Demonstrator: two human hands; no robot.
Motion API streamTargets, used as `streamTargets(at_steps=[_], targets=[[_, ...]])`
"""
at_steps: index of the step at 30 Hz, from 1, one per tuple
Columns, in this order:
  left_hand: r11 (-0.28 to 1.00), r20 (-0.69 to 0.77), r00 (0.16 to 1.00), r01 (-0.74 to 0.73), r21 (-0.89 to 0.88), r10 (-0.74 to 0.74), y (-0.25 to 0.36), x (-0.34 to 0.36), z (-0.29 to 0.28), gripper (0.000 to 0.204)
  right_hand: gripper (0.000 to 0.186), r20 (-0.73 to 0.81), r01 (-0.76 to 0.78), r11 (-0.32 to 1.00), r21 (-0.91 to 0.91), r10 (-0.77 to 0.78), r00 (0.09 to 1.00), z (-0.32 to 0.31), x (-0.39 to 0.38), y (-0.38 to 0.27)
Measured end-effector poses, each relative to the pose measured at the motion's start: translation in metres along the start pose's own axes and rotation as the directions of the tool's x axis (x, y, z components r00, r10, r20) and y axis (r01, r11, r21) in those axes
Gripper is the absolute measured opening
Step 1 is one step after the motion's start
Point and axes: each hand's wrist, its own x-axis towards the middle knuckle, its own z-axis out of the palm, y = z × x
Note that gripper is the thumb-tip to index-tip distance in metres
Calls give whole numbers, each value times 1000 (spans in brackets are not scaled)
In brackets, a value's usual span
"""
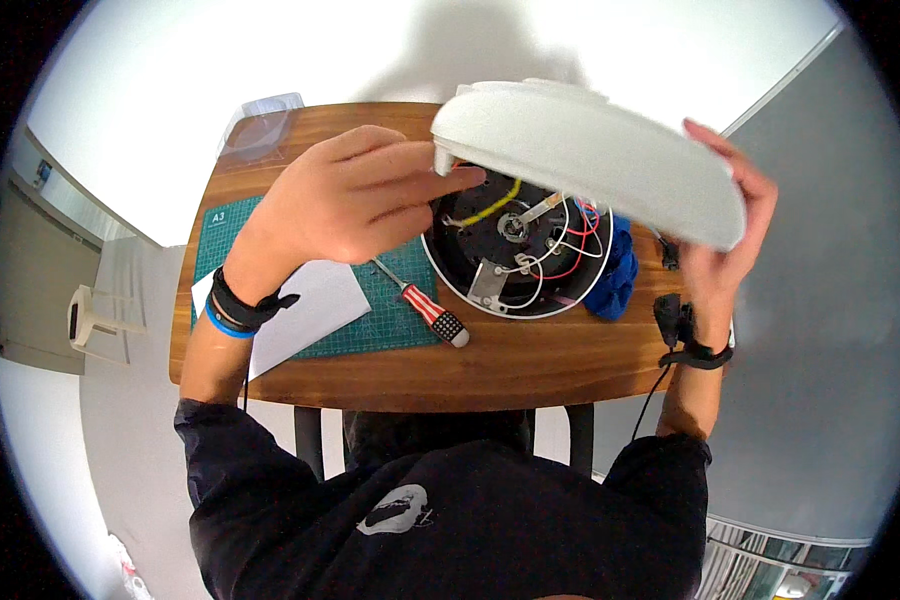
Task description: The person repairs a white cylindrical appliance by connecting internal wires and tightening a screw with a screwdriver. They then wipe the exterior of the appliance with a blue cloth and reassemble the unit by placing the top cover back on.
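White wall [350, 50] is behind a brown wooden table [530, 375]. On the table sits a round base [473, 243] with a dark inside and lots of wires. A big white cover [590, 160] is up at a slant over the far part of the base and hides some of it.

The right hand [725, 230] has hold of the cover's right end, with fingers bent around the edge. The left hand [355, 195] is by the other end. Its fingers are half bent and one pokes out over the base, but I can't tell if it is pinching or even touching anything.

To do this bit well, I think both ends of the cover should be held firmly, because one hand alone may let it tip. Keep it high enough that its edge doesn't catch the yellow wire [495, 208] or the red wire [580, 262]. Slow and gentle is best, as a thin wire could get squashed or pulled loose. The screwdriver [435, 314] lies near the base, mostly on the green mat [345, 340], so mind not to bump it. Watch the blue cloth [618, 275] too, right beside the base.
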Motion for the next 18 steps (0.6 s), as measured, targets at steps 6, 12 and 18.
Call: streamTargets(at_steps=[6, 12, 18], targets=[[668, 130, 800, 567, -482, -586, 30, -7, 3, 11, 32, 176, -202, 934, -293, 261, 949, 10, -33, -36], [350, 382, 629, 731, -585, -677, 38, -11, 2, 23, 59, 370, -24, 953, -300, 139, 919, 10, -55, -37], [239, 439, 553, 772, -589, -708, 43, -16, 10, 29, 67, 447, -89, 964, -250, 197, 872, 9, -63, -40]])
